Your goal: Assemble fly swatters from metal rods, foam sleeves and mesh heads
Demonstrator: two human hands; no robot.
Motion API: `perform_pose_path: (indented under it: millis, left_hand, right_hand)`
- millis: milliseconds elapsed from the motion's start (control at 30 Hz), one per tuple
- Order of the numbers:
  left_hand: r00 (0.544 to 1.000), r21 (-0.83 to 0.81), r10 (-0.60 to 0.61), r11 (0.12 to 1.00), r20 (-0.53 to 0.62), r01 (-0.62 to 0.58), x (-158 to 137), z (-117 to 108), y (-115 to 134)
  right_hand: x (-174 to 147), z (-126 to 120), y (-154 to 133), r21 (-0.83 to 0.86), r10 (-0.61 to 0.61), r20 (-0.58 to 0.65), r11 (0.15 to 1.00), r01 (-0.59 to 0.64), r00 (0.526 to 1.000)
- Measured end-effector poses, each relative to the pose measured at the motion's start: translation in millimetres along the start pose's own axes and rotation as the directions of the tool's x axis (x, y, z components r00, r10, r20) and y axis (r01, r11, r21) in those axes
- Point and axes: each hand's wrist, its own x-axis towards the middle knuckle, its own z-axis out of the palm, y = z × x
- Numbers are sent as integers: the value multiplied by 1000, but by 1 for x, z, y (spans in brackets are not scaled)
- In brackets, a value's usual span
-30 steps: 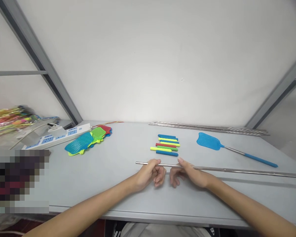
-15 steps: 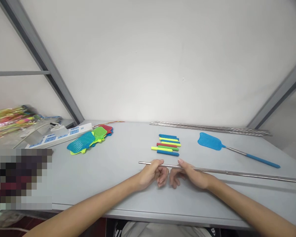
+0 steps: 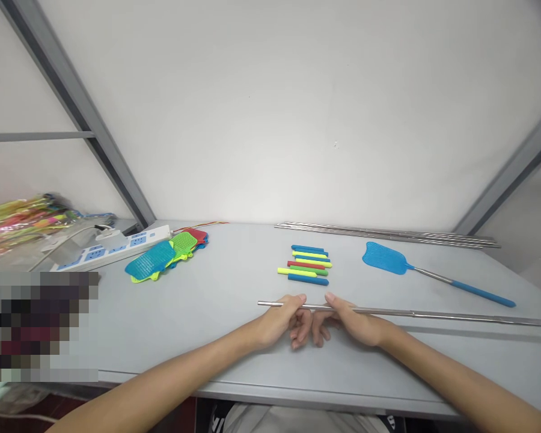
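A long, thin metal telescopic rod [image 3: 433,315] stretches from the middle of the table past the right edge of view. My left hand [image 3: 285,322] is closed around it near its thin left end, thumb on top. Close beside it, my right hand [image 3: 342,319] also grips the rod, with the fingers curled below. Just beyond my hands lie several coloured handle sleeves [image 3: 307,280] in blue, yellow, red and green. To the right rests a blue fly swatter [image 3: 385,258] with a metal shaft and blue handle.
Mesh swatter heads [image 3: 151,265] overlap in a pile at the left, beside a white power strip [image 3: 117,248] with cords. Several metal rods [image 3: 388,233] lie along the wall. Bagged colourful items [image 3: 22,222] sit far left. Grey posts [image 3: 117,174] frame the table [image 3: 184,325].
The rod's left end has dipped slightly and shifted a little right. My left hand has moved slightly right and down, nearer my right hand, which stays almost in place.
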Motion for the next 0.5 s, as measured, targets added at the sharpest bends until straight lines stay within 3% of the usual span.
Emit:
perform_pose_path:
  millis: [367, 500]
  left_hand:
    - [998, -83, 51, 995, 43, -48, -1, 7, 7]
    - [998, -143, 41, 989, 43, -35, 3, 2, 4]
  right_hand:
    - [-1, 2, 3, 44, 5, 5, 999, -5, 1000]
    - [1, 2, -3, -26, 35, -75, 999, -37, 997]
